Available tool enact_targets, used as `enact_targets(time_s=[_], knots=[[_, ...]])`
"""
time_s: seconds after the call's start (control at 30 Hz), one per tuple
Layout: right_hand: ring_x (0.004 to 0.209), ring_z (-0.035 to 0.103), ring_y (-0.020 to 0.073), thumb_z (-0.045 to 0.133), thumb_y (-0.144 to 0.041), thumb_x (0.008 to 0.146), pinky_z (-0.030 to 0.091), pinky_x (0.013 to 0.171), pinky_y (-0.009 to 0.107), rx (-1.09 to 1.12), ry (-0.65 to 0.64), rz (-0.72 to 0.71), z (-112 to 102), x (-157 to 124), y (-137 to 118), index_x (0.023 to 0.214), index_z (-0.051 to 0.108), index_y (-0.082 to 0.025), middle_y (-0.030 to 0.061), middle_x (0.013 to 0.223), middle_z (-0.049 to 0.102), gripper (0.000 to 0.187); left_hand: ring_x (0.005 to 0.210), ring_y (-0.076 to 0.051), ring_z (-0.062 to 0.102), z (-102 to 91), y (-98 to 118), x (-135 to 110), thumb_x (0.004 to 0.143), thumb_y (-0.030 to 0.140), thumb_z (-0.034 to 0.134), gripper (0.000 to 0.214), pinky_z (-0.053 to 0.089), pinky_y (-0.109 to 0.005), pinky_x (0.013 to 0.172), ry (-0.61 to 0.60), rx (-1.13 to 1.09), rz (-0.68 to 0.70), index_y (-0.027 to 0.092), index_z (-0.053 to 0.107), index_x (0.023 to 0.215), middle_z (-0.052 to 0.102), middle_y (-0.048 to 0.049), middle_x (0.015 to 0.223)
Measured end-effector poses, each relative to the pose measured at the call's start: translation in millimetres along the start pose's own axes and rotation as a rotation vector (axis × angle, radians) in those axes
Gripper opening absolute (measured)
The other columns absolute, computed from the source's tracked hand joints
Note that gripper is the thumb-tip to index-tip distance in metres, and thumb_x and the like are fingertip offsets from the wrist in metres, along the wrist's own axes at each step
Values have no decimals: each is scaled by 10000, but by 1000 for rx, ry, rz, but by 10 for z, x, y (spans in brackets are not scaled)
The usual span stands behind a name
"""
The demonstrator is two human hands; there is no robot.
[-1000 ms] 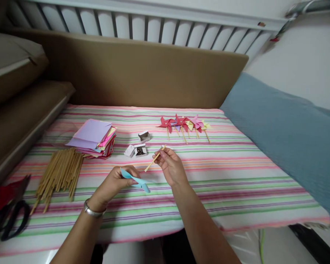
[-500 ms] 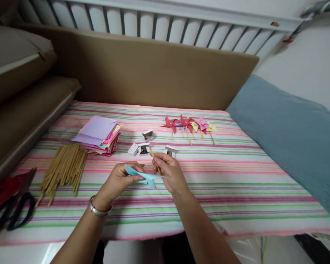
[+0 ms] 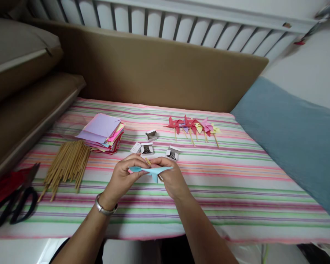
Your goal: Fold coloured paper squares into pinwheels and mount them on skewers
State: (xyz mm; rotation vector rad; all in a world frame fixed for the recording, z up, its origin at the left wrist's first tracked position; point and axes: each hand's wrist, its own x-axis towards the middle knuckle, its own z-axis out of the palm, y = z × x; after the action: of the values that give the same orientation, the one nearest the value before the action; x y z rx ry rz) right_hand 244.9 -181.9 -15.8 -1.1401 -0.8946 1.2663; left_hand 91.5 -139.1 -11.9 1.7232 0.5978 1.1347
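Observation:
My left hand (image 3: 123,178) pinches a light blue folded paper pinwheel (image 3: 151,170) above the striped cloth. My right hand (image 3: 172,179) is closed on a short wooden stick (image 3: 148,162), held right behind the blue paper, with its tip poking up between my two hands. Both hands meet at the paper. A silver bracelet sits on my left wrist.
A stack of coloured paper squares (image 3: 101,132) and a pile of wooden sticks (image 3: 67,165) lie at the left. Small open boxes of pins (image 3: 147,148) sit just beyond my hands. Several finished pinwheels (image 3: 194,126) lie farther back. Black scissors (image 3: 13,205) rest at the far left.
My right hand has brought the stick leftward and down to the blue pinwheel, and the two hands have come together. The view has shifted slightly.

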Motion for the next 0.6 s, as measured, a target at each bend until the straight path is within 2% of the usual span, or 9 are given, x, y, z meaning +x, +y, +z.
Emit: enact_targets(time_s=[0.2,0.43,0.6], knots=[[629,555,132,661,-201,664,441,598,249,-71,16,-45,-5,-9,-9,697,692,-217,-4,679,644,48,777,-176,619,22,17,-9,749,240,669,43,383,-417,960,52,133,65,209,688,771,692,-39,783],[723,586,159,695,-211,677,458,657,263,-132,-49,-114,-28,-26,-23,787,700,-235,3,758,664,112,777,-173,631,31,25,-19,754,181,655,81,359,-432,999,62,181,149,234,693,801,707,-26,786],[693,579,154,695,-219,677,446,653,265,-108,-35,-110,-25,-26,-12,745,694,-228,-4,722,652,68,766,-174,634,35,41,-17,761,179,646,73,355,-445,1004,61,193,155,230,688,793,711,-28,781]])
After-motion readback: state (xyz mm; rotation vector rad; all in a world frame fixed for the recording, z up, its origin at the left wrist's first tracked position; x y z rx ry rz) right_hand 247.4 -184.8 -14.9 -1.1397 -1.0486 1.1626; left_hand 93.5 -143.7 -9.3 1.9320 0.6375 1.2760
